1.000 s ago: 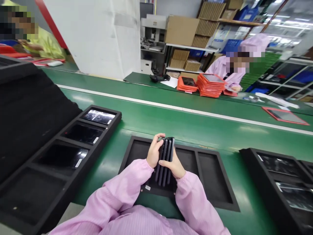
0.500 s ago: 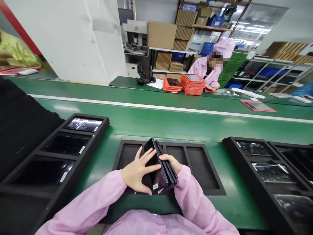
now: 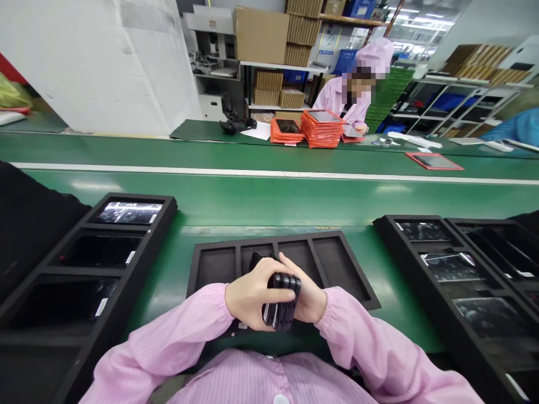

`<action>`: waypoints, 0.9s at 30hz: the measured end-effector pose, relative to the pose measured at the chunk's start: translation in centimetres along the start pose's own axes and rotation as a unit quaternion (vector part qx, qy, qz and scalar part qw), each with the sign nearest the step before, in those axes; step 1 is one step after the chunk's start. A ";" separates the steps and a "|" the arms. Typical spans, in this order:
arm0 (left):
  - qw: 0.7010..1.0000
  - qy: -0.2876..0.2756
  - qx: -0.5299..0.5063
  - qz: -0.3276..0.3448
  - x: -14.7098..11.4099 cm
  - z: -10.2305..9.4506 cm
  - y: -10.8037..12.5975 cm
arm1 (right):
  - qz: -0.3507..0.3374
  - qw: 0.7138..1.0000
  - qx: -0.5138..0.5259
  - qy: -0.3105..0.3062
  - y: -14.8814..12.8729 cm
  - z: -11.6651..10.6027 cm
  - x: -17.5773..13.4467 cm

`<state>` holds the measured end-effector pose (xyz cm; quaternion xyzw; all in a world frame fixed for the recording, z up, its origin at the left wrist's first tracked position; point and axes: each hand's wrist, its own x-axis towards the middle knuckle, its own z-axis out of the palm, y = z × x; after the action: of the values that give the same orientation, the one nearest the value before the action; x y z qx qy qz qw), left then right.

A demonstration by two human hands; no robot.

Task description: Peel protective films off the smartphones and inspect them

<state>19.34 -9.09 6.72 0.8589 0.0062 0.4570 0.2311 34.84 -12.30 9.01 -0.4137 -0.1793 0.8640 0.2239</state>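
Between my two hands I hold a stack of several black phones (image 3: 283, 306), stood on edge with their ends facing me. My left hand (image 3: 251, 293) is closed round the stack's left side, its fingers across the top and near end. Against the right side, my right hand (image 3: 310, 293) grips the stack, with much of its fingers hidden behind the phones. Under and beyond my hands lies a black foam tray (image 3: 340, 262) with divided compartments. Its outer compartments show bare foam; my hands hide part of the middle ones.
At left stands a black tray (image 3: 165, 217) with dark phones (image 3: 103, 249) in its compartments. More filled trays (image 3: 386, 235) stand at right. Across the green bench (image 3: 269, 202), a co-worker (image 3: 337, 95) in pink sits behind stacked red-framed panels (image 3: 322, 132).
The phone stack has turned so its ends face me. My left hand has gone from spread fingers on the top screen to wrapped round the stack. The view has shifted slightly.
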 end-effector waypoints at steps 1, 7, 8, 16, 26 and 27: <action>1.000 0.028 -0.001 -0.009 -0.2 0.0 0.1 | 0.016 1.000 -0.011 -0.005 -0.2 -0.2 -0.1; 0.972 0.165 -0.038 -0.165 -2.3 -0.7 -0.5 | -0.159 0.868 -0.457 0.109 -1.5 -3.2 0.2; 0.965 0.192 -0.041 -0.176 -2.7 -0.8 -0.8 | -0.214 0.813 -0.524 0.140 -1.8 -3.7 0.5; 0.958 0.230 -0.045 -0.165 -3.1 -0.6 -2.4 | -0.424 0.700 -0.574 0.008 -2.7 -2.8 5.6; 0.960 0.235 -0.061 -0.136 -3.3 0.5 -1.1 | -0.502 0.681 -0.533 0.005 -1.0 -3.9 6.1; 0.961 0.228 -0.059 -0.145 -3.3 0.5 -0.9 | -0.492 0.693 -0.527 0.011 -0.8 -3.9 6.1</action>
<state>18.01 -9.19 3.53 0.7070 0.1562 0.6016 0.3374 34.69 -7.85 3.21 -0.3260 -0.7807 0.3896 0.3640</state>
